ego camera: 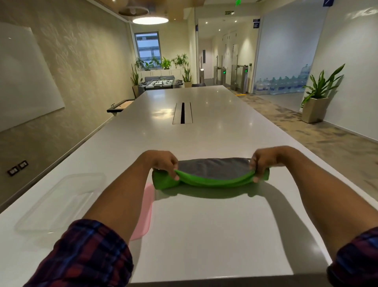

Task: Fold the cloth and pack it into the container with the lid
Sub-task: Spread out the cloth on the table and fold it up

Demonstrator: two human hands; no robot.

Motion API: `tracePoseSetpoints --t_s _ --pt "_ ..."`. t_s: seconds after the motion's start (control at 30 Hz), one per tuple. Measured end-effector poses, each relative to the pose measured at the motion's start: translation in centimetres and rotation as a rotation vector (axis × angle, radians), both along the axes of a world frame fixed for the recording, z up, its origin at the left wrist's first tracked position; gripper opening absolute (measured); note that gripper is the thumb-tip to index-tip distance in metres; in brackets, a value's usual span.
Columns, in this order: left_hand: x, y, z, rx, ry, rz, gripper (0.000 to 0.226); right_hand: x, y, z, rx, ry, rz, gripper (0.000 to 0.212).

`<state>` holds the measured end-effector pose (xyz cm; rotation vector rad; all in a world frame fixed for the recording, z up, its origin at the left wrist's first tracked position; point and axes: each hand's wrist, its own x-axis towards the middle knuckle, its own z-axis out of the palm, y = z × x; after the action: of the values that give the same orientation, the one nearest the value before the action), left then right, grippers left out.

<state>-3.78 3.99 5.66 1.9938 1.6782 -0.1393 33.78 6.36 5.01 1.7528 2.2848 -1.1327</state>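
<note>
A dark ceiling sign [229, 13] near the far corridor appears to read "EXIT" in pale letters, though it is small and blurred. A green ceiling sign [238, 2] and blue wall plaques [256, 23] carry markings too small to read.

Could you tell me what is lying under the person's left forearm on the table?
A pink lid lies flat on the table, beside the clear container. The forearm covers its left part, so its full shape cannot be seen.
</note>
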Motion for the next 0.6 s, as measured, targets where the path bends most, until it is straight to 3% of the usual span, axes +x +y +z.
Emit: tracePoseSetpoints --t_s 0.13,0.2,0.27,0.4,0.47,0.6 --pt "1.0 -0.9 -2.2 -0.315 0.018 -0.012 0.023 -0.3 -1.0 -2.2 -0.333 -0.028 0.026 0.033" --pt "1.4 -1.2 -2.8 -0.407 0.026 0.000 0.015 -0.1 -1.1 -2.2 -0.407 -0.058 0.054 0.061" --pt "1.8 -1.5 -2.9 -0.510 0.051 0.026 0.012 0.0 -1.0 -1.9 -0.438 -0.128 0.091 0.074" --pt "2.5 -1.4 -2.9 -0.649 0.019 0.000 0.034 -0.2 -1.2 -1.5 -0.453 -0.193 0.046 0.047" --pt "2.6 -1.2 -3.4 -0.509 -0.052 0.010 0.037 -0.4 -1.2 -1.8 -0.341 -0.176 -0.029 0.047" --pt "2.8 0.2 -5.5 0.153 -0.146 0.106 0.037 -1.5 0.5 -4.3 0.120 -0.040 -0.200 0.039"
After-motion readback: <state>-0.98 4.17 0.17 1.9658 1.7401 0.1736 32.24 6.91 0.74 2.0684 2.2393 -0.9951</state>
